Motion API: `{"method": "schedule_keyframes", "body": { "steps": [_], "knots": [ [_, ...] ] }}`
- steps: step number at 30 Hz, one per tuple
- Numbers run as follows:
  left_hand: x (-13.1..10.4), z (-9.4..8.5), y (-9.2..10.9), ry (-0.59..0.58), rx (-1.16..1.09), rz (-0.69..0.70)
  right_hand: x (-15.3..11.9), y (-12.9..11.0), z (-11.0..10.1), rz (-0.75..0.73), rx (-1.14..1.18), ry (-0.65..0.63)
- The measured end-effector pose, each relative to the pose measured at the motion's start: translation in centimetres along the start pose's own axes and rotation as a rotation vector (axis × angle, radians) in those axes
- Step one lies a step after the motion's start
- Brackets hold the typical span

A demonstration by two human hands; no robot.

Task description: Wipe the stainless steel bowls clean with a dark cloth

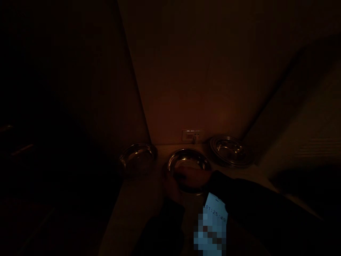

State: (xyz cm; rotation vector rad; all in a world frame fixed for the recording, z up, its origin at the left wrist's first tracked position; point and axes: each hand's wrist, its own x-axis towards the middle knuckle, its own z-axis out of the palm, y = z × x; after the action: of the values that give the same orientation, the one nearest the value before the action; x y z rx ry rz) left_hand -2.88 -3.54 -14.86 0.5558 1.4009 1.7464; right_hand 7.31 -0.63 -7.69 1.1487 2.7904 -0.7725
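Observation:
The scene is very dark. A round, shiny metal dish (204, 161) rests on the table in front of me. My left hand (172, 186) is at its left rim, with the fingers seemingly closed on the edge. Across the inside of the dish reaches my right hand (193, 176), pointing left; shadow swallows its fingers, so I cannot make out their pose or anything in them. Both sleeves are dark.
Another metal dish (137, 146) stands at the table's left edge. Several stacked metal plates (231, 151) sit at the right, by the wall. A wall socket (193, 136) holds a plug. A lit phone screen (215, 209) is below my right forearm.

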Motion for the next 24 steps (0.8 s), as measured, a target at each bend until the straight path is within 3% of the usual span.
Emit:
{"method": "schedule_keyframes", "body": {
  "steps": [3,5,8,11,17,21,24],
  "knots": [
    [-0.3,0.1,0.5,0.021,0.026,-0.068,-2.7,1.1,-1.6,-0.043,-0.069,-0.169],
    [-0.5,0.3,0.8,0.032,0.037,-0.071,-3.8,2.0,-2.6,0.009,-0.147,-0.187],
    [-0.8,0.6,1.3,0.026,0.048,-0.06,-3.5,3.1,-3.2,0.124,-0.263,-0.077],
    [-0.9,0.6,1.3,0.038,0.08,-0.031,-1.2,3.5,-2.7,0.204,-0.312,0.08],
    [-0.4,0.3,0.4,0.031,0.085,0.008,2.9,0.5,-0.2,0.214,-0.194,0.266],
    [-0.3,0.2,0.3,0.079,0.046,-0.034,1.5,-1.1,0.6,0.068,-0.119,0.177],
    [-0.3,0.2,0.7,0.098,0.068,-0.021,-0.9,-0.3,-0.2,-0.037,-0.13,0.024]
  ]
}}
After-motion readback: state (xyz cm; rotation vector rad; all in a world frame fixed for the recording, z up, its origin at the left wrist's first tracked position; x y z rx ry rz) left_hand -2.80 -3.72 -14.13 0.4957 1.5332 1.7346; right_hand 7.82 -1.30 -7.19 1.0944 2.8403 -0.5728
